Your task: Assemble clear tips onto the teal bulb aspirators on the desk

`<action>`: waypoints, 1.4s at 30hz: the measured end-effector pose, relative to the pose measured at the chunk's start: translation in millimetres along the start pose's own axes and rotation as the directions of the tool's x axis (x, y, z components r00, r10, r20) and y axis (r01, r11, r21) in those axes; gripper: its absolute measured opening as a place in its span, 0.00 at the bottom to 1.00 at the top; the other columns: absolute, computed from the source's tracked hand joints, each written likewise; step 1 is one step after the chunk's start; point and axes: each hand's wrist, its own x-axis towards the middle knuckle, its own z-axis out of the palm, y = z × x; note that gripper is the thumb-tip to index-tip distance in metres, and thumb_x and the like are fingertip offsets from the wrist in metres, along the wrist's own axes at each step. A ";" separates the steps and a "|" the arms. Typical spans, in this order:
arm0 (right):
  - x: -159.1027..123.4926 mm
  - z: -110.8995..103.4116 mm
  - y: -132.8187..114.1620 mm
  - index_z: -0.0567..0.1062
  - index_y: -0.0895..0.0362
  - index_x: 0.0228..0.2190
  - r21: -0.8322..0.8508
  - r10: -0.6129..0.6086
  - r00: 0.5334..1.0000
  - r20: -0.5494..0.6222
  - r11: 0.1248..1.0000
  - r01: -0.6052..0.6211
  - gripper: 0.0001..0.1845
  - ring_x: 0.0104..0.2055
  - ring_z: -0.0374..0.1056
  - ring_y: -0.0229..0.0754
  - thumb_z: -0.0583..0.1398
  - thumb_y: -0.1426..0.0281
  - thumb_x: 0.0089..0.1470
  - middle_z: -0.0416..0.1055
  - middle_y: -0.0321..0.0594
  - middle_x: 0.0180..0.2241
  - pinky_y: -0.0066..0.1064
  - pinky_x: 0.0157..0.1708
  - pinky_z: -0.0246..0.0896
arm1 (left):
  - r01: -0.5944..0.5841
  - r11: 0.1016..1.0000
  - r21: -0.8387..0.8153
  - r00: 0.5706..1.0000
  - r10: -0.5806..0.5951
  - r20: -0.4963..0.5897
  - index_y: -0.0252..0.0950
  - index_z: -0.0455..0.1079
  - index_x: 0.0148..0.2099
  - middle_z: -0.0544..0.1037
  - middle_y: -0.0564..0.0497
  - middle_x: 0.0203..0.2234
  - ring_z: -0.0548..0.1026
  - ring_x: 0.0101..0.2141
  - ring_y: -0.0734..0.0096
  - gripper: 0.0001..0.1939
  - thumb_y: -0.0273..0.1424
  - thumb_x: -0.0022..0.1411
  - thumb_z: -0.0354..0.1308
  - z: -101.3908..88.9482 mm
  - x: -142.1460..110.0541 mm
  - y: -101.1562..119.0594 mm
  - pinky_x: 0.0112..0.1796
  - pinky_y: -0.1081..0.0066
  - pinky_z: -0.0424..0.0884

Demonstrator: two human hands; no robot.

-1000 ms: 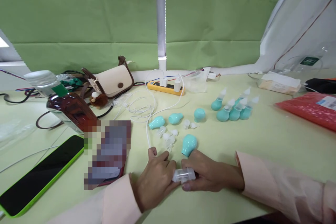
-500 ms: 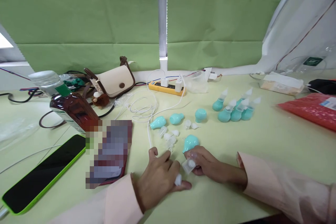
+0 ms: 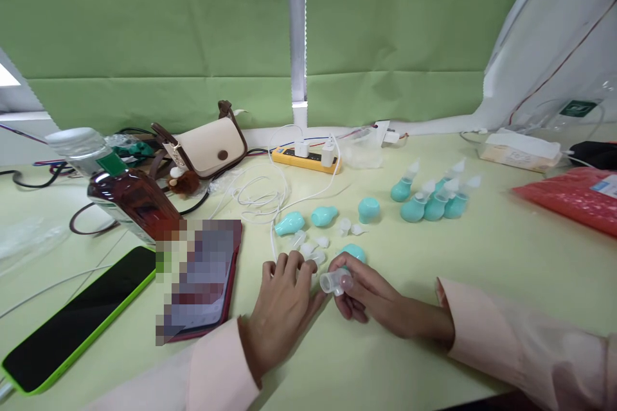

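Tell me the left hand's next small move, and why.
Probably the left hand should pick up one of the small whitish pieces lying near its fingers: the right hand holds a clear tube with an open end toward the left hand, and nothing visibly fills that end.

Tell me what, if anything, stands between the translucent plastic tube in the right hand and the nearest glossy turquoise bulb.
Only the fingers of the right hand: they hold the translucent plastic tube and, in this view, partly cover the glossy turquoise bulb just beyond. Nothing else visible stands between the two.
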 end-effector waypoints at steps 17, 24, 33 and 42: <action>2.7 -6.3 3.9 0.70 0.58 0.33 -0.533 -0.545 0.827 -0.137 0.744 0.402 0.11 0.16 0.52 0.27 0.59 0.68 0.45 0.62 0.31 0.16 0.19 0.15 0.50 | -0.170 0.852 -0.495 0.982 0.102 -0.161 0.35 0.60 0.34 0.65 0.50 0.27 0.60 0.34 0.67 0.05 0.27 0.59 0.44 -7.4 -4.2 -4.2 0.35 0.66 0.62; 12.1 -14.2 1.9 0.75 0.59 0.28 -0.497 -0.580 0.809 -0.093 0.731 0.467 0.08 0.25 0.63 0.33 0.61 0.69 0.42 0.69 0.40 0.24 0.24 0.21 0.59 | -0.164 0.879 -0.447 0.986 0.160 -0.047 0.34 0.58 0.35 0.65 0.48 0.30 0.60 0.36 0.65 0.05 0.27 0.59 0.42 -11.8 -4.7 -2.2 0.36 0.64 0.62; 11.6 -18.3 -9.1 0.76 0.58 0.25 -0.395 -0.433 0.900 -0.041 0.835 0.384 0.04 0.26 0.66 0.34 0.61 0.71 0.43 0.71 0.38 0.24 0.25 0.25 0.61 | -0.211 0.918 -0.335 0.977 0.203 -0.061 0.35 0.58 0.35 0.67 0.49 0.31 0.60 0.38 0.64 0.04 0.25 0.57 0.44 -10.3 -5.0 -0.9 0.37 0.62 0.58; 9.8 -13.3 -9.9 0.74 0.59 0.26 -0.540 -0.577 0.816 -0.042 0.700 0.468 0.05 0.25 0.65 0.34 0.58 0.72 0.45 0.70 0.40 0.24 0.25 0.24 0.62 | -0.195 0.950 -0.242 0.980 0.180 -0.083 0.34 0.60 0.34 0.68 0.49 0.30 0.61 0.37 0.62 0.06 0.27 0.58 0.43 -10.8 -5.4 -0.4 0.35 0.60 0.54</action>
